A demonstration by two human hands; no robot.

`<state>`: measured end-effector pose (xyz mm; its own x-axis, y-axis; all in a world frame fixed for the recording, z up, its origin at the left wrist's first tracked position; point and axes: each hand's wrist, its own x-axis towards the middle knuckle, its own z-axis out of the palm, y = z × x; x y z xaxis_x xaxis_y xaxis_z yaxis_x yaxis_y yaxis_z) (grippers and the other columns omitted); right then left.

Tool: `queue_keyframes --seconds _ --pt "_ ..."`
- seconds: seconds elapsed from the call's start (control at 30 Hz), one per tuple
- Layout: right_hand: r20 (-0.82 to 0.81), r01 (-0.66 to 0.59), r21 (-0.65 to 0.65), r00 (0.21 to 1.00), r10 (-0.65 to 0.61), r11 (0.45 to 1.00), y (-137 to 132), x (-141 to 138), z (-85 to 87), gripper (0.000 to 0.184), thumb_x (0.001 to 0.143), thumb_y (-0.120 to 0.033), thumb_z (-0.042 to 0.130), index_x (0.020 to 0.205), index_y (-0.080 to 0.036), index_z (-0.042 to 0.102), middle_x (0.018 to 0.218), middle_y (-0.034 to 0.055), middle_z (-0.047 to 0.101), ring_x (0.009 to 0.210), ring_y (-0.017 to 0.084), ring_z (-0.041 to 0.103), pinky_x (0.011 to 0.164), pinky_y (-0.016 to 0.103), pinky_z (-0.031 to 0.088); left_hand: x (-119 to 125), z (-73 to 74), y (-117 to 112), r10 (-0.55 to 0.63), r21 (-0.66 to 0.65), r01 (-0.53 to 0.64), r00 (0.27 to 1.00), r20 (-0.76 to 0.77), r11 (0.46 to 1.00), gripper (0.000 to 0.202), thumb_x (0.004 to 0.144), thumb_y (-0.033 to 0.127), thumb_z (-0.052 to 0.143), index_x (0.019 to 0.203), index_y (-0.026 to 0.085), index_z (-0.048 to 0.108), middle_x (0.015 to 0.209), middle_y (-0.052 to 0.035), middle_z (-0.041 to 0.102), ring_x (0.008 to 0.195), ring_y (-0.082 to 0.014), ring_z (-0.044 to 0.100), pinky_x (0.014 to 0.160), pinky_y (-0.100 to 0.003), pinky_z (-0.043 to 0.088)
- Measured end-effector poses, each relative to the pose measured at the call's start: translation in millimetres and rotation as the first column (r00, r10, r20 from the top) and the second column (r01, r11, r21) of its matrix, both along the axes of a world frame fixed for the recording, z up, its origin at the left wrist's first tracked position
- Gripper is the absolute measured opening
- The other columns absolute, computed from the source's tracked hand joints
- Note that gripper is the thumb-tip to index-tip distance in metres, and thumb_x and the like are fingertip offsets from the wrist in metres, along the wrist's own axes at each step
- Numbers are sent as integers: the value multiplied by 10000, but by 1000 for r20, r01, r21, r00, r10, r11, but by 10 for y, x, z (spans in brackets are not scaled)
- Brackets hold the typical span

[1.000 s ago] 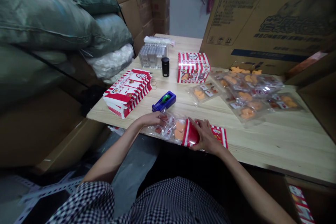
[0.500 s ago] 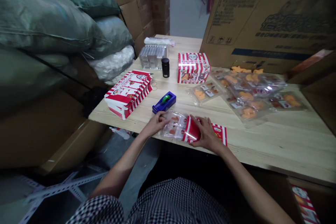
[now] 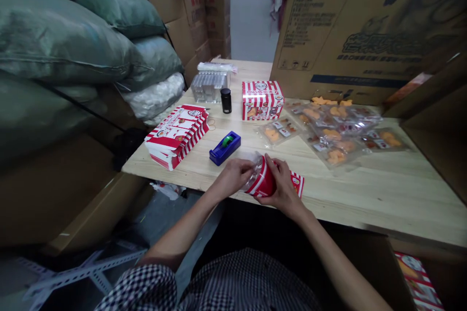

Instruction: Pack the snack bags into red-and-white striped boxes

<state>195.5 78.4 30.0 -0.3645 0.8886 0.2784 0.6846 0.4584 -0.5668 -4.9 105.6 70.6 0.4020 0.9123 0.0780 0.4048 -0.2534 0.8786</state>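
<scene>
My right hand (image 3: pixel 283 191) is wrapped round a red-and-white striped paper box (image 3: pixel 267 183) at the table's front edge. The box lies on its side with its open end facing left, and its far end shows beyond my fingers. A clear plastic packet (image 3: pixel 257 166) sits mostly inside that opening, with only its crinkled end sticking out. My left hand (image 3: pixel 235 177) is closed at the opening, fingers pinching the packet's end. Just behind my left hand stands a blue tape dispenser (image 3: pixel 225 147) with a green roll.
Flat striped cartons (image 3: pixel 177 133) are stacked at the left. Further back are a black bottle (image 3: pixel 226 101), clear plastic cases (image 3: pixel 209 86) and a made-up striped box (image 3: pixel 262 101). Clear packets with orange pieces (image 3: pixel 335 133) lie at the right, before a large cardboard box (image 3: pixel 328 34).
The packet has slid rightward into the striped box, so much less of it shows. My left hand has moved right, up to the box's opening. The view has shifted slightly.
</scene>
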Motion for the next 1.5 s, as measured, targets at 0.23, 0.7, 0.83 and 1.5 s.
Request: queue_keyframes --seconds 0.23,0.7,0.83,1.5 --pt "-284 293 57 921 -266 955 -84 39 266 1278 666 -433 822 1584 -293 -56 1396 145 306 1358 372 341 1129 525 358 409 465 -102 21 334 -43 997 71 942 351 954 258 515 1267 182 655 1203 -103 703 1100 -251 645 999 -356 457" --pt "-873 284 -367 223 -433 886 -291 242 258 448 863 -459 610 1262 -257 598 1264 62 606 1204 244 546 1051 401 406 658 -85 -159 -76 -145 191 819 568 971 442 921 389 611 1310 178 594 1336 -108 637 1270 -284 556 1129 -430 388" --pt "-896 215 -421 55 -441 882 -169 305 359 168 842 -379 681 953 -262 636 962 -22 671 918 171 606 896 307 452 627 14 -153 -28 -211 213 763 646 954 610 872 405 676 1417 211 484 1367 -101 605 1266 -276 551 1101 -401 411" --pt "-885 221 -451 14 -465 865 -141 145 486 83 714 -189 682 766 -198 618 643 -64 579 548 93 459 543 198 401 747 176 -150 297 -378 -8 634 714 926 364 800 259 723 1141 183 623 925 -19 692 806 -143 631 745 -224 491"
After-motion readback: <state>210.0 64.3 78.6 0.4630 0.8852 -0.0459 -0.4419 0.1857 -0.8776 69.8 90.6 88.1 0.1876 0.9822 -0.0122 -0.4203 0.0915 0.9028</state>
